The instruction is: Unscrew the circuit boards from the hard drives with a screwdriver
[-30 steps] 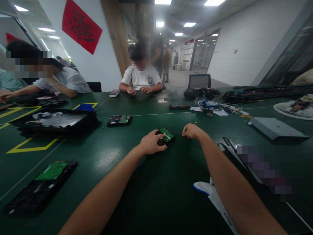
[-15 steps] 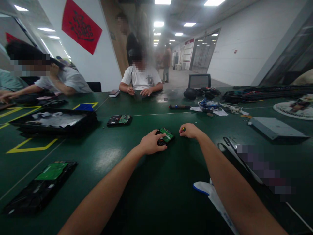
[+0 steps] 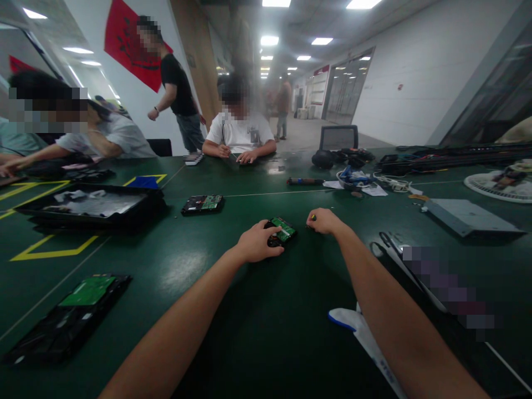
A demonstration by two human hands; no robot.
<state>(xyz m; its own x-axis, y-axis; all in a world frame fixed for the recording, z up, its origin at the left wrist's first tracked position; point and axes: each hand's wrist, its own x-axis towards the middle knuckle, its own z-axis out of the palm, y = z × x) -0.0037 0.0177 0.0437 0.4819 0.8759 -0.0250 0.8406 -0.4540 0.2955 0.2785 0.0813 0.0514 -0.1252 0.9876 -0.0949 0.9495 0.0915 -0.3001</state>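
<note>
My left hand (image 3: 256, 242) rests on a small black hard drive (image 3: 281, 231) with a green circuit board facing up, fingers curled round its near edge. My right hand (image 3: 322, 221) is a little to the right of the drive, closed round a small tool with a yellow tip (image 3: 313, 217) that looks like a screwdriver. Both lie on the dark green table (image 3: 257, 332).
A second drive (image 3: 203, 204) lies further left, a third (image 3: 72, 316) at the near left. A black tray (image 3: 89, 204) stands left. A grey box (image 3: 469, 217), scissors (image 3: 388, 240) and a white glove (image 3: 361, 327) are at the right. Two people sit across; another person walks behind.
My hands have barely moved; the right hand shifted slightly. A standing person in a black shirt has walked into view behind the seated people, moving left.
</note>
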